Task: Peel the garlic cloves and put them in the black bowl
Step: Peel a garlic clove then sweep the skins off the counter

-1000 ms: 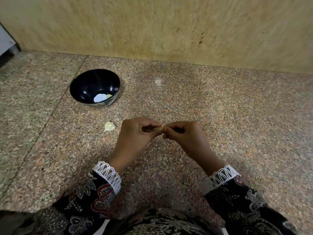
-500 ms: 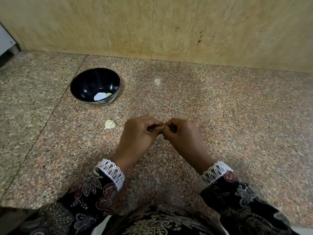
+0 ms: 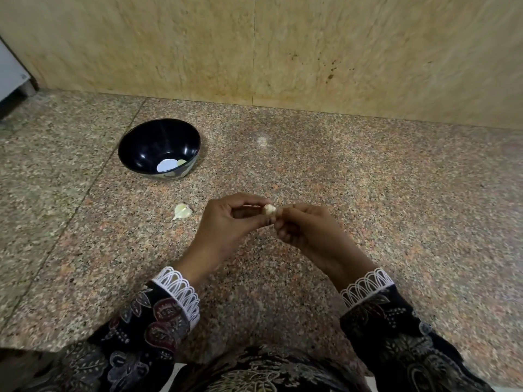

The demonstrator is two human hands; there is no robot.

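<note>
A small pale garlic clove sits between my two hands above the granite counter. My left hand pinches it with thumb and fingers from the left. My right hand pinches it from the right, fingers curled. The black bowl stands at the back left with a pale clove and a white patch at its bottom. Another unpeeled garlic clove lies on the counter between the bowl and my left hand.
The speckled granite counter runs to a beige stone wall at the back. A grey-white object stands at the far left edge. My patterned sleeves with white lace cuffs fill the bottom of the view.
Both hands stay together on the clove; the clove now shows more clearly between the fingertips. The bowl and the loose clove have not moved.
</note>
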